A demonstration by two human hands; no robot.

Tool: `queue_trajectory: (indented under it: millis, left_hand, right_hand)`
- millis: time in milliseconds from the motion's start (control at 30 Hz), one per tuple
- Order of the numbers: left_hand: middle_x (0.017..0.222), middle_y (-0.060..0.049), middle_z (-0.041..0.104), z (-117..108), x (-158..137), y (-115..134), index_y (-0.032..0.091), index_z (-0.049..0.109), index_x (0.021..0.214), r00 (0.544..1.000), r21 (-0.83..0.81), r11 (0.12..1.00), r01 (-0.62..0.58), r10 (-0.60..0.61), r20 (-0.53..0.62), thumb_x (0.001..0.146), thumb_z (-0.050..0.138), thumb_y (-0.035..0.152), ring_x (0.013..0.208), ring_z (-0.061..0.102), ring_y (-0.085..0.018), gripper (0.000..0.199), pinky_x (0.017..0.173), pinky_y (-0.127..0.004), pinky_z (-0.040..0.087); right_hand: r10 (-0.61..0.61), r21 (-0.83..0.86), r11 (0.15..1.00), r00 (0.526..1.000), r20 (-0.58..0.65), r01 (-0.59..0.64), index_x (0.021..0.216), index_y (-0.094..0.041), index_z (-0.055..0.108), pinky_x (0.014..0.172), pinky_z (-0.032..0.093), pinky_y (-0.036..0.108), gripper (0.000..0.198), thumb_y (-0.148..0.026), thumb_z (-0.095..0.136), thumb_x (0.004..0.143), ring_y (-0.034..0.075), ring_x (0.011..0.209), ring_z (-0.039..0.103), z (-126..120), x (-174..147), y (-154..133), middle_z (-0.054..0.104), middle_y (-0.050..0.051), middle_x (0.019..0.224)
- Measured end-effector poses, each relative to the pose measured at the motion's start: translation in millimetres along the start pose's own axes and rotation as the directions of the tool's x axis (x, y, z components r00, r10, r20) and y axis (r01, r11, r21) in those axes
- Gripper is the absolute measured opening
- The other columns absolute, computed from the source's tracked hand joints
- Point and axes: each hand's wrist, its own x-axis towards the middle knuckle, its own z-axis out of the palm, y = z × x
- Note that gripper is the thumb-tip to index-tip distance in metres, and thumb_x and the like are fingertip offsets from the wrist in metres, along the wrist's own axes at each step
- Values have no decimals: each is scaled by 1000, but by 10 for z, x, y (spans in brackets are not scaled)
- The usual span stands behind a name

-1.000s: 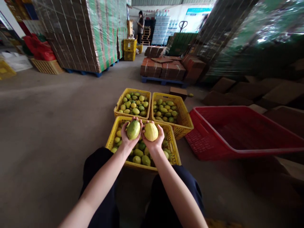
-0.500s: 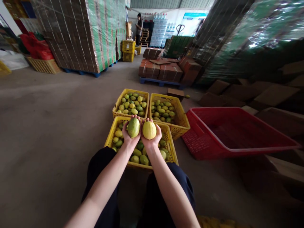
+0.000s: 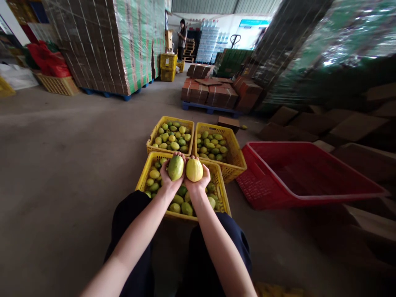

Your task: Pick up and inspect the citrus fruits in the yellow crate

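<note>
My left hand [image 3: 169,181] is turned palm up and cupped around a green papaya [image 3: 176,167] with a yellowish tinge. Beside it, almost touching, my right hand [image 3: 198,182] cradles a rounder, ridged yellow papaya [image 3: 194,170]. Fingertips show behind the far end of both fruits. Both hands are held over the nearest yellow crate [image 3: 225,197], which contains many green and yellow fruits [image 3: 187,208] of the same sort. My forearms and hands hide part of its contents.
Beyond it stand two more fruit-filled yellow crates, a left one [image 3: 149,144] and a right one [image 3: 237,159]. A red crate [image 3: 262,185] sits to the right, near cardboard pieces [image 3: 355,123]. Farther back are a pallet of bundled cardboard [image 3: 208,93], wrapped stacks [image 3: 93,45] and a standing person [image 3: 182,39].
My left hand and its green papaya have shifted slightly right and down, closer to the yellow one. The right hand is nearly still, and both keep their fruit.
</note>
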Motion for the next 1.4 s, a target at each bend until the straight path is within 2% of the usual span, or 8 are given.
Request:
queue_trajectory:
  millis: [267, 500, 700, 767, 867, 1000, 1300, 1400]
  left_hand:
    - [89, -12, 75, -490, -33, -1, 11, 69, 109, 931, 298, 885, 359, -318, -177, 87, 49, 21, 98, 75, -29, 31, 82, -40, 63]
    - [70, -5, 71, -1356, -601, -55, 25, 76, 81, 650, 820, 85, 566, -658, -380, 86, 59, 21, 52, 72, -27, 17, 46, -35, 52]
    - [64, -2, 68, -1594, -723, 283, 29, 77, 82, 406, 802, -462, 379, -695, -593, 75, 70, 33, 70, 77, -32, 11, 69, -54, 59]
    - [66, -4, 68, -1289, -500, 422, 23, 76, 84, 520, 799, -424, 427, -608, -600, 74, 72, 30, 73, 77, -32, 13, 73, -52, 60]
    - [86, -10, 73, -520, -27, 614, 19, 71, 84, 909, 921, 106, 374, -240, -342, 83, 67, 31, 87, 77, -33, 13, 78, -51, 60]
    - [148, -13, 56, 316, 386, 894, 26, 68, 109, 986, 930, 359, 78, 110, -125, 81, 71, 35, 129, 60, -35, 30, 98, -51, 54]
    - [112, -15, 76, -720, 143, 1121, 21, 73, 90, 911, 773, -633, 43, -292, -290, 72, 62, 68, 104, 71, -35, 51, 88, -44, 52]
    - [109, -17, 77, -964, 134, 1052, 23, 72, 80, 918, 633, -770, -76, -303, -257, 52, 81, 61, 115, 65, -42, 49, 99, -49, 46]
  right_hand:
    - [-101, 78, 991, 992, -69, 107, 97, -22, 69, 69, 64, 33, 35, -26, 49, 68, 20, 81, 75, -20, 53, -576, 77, 2, 81]
    - [-144, 44, 987, 978, -153, 152, 96, -23, 69, 61, 65, 36, 39, -27, 43, 67, 22, 76, 76, -164, -11, -981, 76, 3, 76]
    - [-200, 83, 973, 967, -159, 215, 101, -22, 69, 62, 65, 33, 45, -28, 42, 65, 21, 80, 77, -219, -226, -1375, 78, 5, 83]
    - [-207, 81, 971, 963, -173, 224, 101, -23, 69, 61, 65, 34, 46, -28, 40, 66, 21, 79, 77, -256, -269, -1482, 78, 5, 84]
    - [-250, 31, 965, 948, -196, 261, 99, -25, 68, 59, 65, 34, 44, -29, 40, 66, 20, 78, 76, -336, -281, -1610, 77, 3, 83]
    - [-288, -6, 956, 931, -224, 295, 95, -26, 67, 59, 66, 36, 41, -29, 40, 64, 21, 77, 76, -454, -252, -1722, 76, 3, 84]
    - [-125, -23, 992, 936, -328, 125, 102, -21, 65, 58, 65, 37, 41, -26, 45, 67, 23, 75, 75, -480, -289, -1555, 74, 6, 81]
    - [-63, -72, 997, 928, -367, 39, 105, -19, 64, 56, 65, 38, 39, -24, 46, 70, 25, 75, 75, -450, -305, -1378, 73, 7, 81]
